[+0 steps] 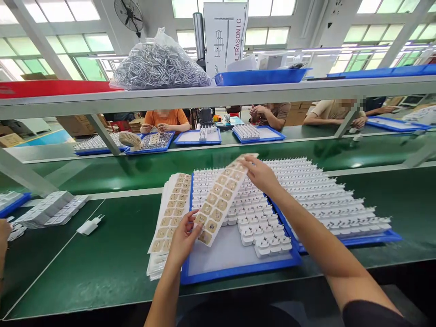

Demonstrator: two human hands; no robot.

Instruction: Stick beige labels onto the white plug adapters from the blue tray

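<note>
A long sheet of tan square stickers (218, 199) is stretched between my two hands, tilted over a blue-rimmed tray. My left hand (185, 236) pinches its near lower edge; my right hand (261, 175) grips the far upper end. Beneath it, the tray (218, 276) bears rows of small white plug adapters (269, 231) with their pins up, and its near left part shows bare liner. To the left lies a stack of similar sticker sheets (172, 213), partly under the tray's edge. A second tray (374, 239) at the right is filled with white plug adapters (327, 200).
A single white plug (89, 225) lies on the green bench at left, near stacked white blocks (54, 208). Overhead, a shelf (306, 88) holds a bag of metal pins (161, 63) and a blue bin (260, 77). Co-workers sit across the green conveyor (143, 172); another person's hand (4, 236) shows at far left.
</note>
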